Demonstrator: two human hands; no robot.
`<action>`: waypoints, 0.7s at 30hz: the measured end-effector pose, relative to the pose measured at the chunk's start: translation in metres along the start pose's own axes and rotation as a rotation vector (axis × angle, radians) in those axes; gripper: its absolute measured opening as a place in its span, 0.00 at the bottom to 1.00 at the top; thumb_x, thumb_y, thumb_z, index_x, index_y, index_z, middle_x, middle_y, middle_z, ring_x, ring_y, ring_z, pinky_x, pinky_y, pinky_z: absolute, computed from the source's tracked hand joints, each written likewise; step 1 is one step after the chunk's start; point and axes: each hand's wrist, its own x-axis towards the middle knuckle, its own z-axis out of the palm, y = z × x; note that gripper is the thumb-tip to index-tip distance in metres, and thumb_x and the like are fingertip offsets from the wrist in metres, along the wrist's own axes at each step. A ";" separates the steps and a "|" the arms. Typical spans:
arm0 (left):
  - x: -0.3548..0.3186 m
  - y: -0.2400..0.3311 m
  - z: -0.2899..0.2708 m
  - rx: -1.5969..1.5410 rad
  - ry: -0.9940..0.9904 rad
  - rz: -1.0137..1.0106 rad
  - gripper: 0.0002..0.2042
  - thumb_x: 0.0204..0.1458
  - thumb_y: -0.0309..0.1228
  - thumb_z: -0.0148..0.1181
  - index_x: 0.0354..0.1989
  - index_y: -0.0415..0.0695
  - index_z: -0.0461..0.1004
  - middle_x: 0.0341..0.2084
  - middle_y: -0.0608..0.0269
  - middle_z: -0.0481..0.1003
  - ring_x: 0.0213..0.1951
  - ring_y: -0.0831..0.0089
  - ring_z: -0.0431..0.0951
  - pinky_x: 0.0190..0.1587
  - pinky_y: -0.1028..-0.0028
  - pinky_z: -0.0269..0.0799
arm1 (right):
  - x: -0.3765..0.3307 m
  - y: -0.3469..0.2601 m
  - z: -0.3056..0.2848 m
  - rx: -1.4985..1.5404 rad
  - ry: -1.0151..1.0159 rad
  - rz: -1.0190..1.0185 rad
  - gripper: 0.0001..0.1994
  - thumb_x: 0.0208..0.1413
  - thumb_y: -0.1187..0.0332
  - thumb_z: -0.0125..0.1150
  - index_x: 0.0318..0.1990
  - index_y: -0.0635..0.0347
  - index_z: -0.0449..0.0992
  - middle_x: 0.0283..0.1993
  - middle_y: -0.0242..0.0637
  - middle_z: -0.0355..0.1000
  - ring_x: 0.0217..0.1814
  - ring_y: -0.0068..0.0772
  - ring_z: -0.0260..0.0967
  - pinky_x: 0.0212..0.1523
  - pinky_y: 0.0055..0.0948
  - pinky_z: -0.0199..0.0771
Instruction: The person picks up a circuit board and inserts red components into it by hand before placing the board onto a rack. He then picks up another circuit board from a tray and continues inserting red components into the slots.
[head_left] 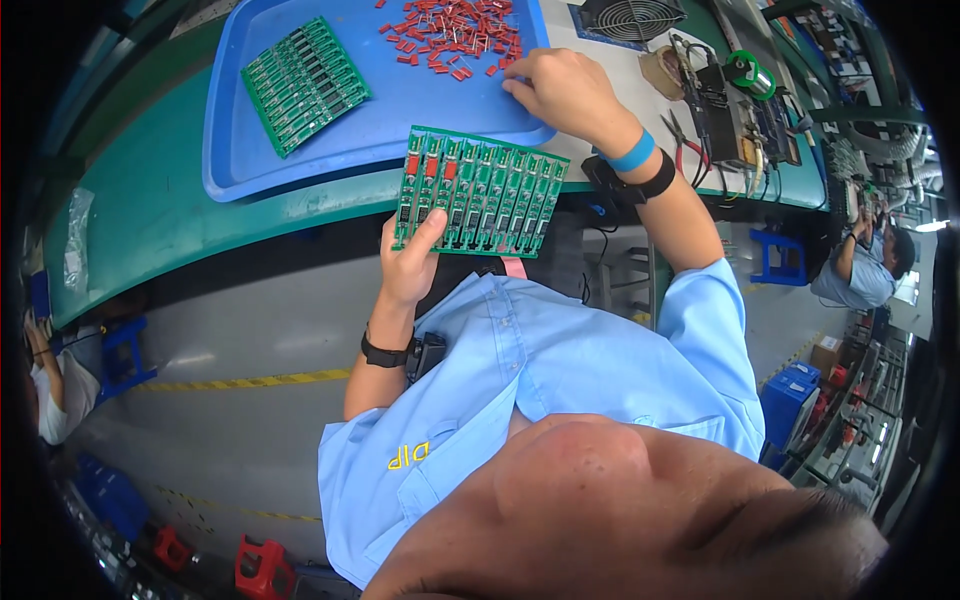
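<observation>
My left hand (412, 255) grips a green circuit board panel (497, 200) by its lower left corner, thumb across the front, holding it up at the tray's near edge. Three red box-shaped capacitors (431, 166) sit side by side near the panel's upper left; its other columns show no red part. My right hand (566, 92) is over the right side of the blue tray (400, 150), fingers bent together beside a heap of loose red capacitors (455, 35) with wire leads. Whatever its fingertips hold is hidden. More green circuit board panels (305, 85) lie in the tray's left part.
Right of the tray are a fan (632, 18), red-handled pliers (688, 145), a green-flanged spool (750, 75) and black bench equipment with cables. A clear plastic bag (77, 240) lies on the green bench (150, 255) at left. Other people work at both sides.
</observation>
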 end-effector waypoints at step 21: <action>0.014 0.002 0.020 -0.050 0.089 0.060 0.11 0.63 0.26 0.51 0.52 0.38 0.71 0.44 0.60 0.76 0.44 0.75 0.77 0.46 0.72 0.73 | -0.009 -0.006 -0.036 0.556 0.113 0.121 0.06 0.54 0.69 0.63 0.36 0.62 0.80 0.39 0.38 0.76 0.38 0.30 0.76 0.34 0.28 0.78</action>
